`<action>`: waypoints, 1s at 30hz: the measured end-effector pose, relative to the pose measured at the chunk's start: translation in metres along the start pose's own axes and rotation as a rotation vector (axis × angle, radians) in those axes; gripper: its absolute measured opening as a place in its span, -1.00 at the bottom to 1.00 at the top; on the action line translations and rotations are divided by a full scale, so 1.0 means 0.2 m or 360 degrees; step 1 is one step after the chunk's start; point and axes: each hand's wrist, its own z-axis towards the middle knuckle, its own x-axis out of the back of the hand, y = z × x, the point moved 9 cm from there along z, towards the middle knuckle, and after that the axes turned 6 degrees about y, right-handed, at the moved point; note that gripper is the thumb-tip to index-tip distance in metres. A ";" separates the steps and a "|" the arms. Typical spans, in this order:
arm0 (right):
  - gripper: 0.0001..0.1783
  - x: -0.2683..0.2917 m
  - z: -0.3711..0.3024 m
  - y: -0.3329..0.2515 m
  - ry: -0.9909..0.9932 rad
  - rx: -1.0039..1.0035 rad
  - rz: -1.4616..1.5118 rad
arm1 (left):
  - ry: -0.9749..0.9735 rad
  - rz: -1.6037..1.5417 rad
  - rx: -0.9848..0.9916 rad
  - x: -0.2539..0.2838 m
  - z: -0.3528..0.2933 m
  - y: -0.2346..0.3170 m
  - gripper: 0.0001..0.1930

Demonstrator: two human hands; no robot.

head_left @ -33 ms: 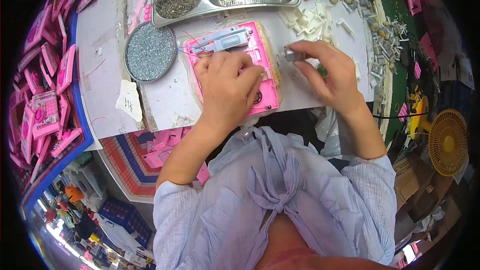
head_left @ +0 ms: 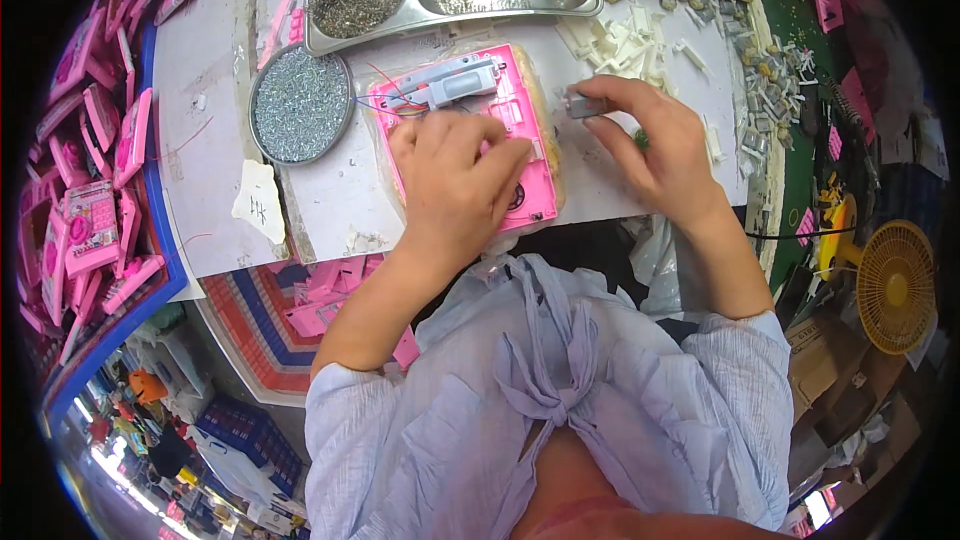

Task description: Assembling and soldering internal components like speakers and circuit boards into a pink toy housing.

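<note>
A pink plastic casing lies on a padded block wrapped in clear film, its inside facing up. A grey plastic part sits across its far end, with thin red and blue wires at the left. My left hand is closed over the casing's left and middle, its fingers curled down onto it and hiding much of the inside. To the right of the casing, my right hand pinches a small metal motor between thumb and forefinger, just above the table. Something green shows under that palm.
A round dish of small screws stands left of the casing. Beyond it is a metal tray with springs and small metal pieces. White plastic parts and several motors lie to the right. Pink casings fill a container at left.
The small motor has tilted slightly in my right fingers, showing more of its side. My left hand has barely shifted on the casing.
</note>
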 end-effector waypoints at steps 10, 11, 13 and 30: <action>-0.71 -0.32 0.09 0.02 -0.0316 0.0180 -0.0177 | -0.0134 -0.0152 0.0157 0.12 -0.24 -0.09 -0.76; -0.71 -0.33 0.10 0.02 -0.0337 0.0180 -0.0207 | -0.0141 -0.0190 0.0171 0.13 -0.25 -0.11 -0.77; -0.70 -0.33 0.11 0.00 -0.0356 0.0214 -0.0241 | 0.0105 -0.0288 0.0357 0.20 -0.26 -0.20 -0.77; -0.74 -0.32 0.15 -0.03 -0.0440 0.0140 -0.0340 | 0.0219 -0.0405 0.0416 0.09 -0.13 -0.31 -0.75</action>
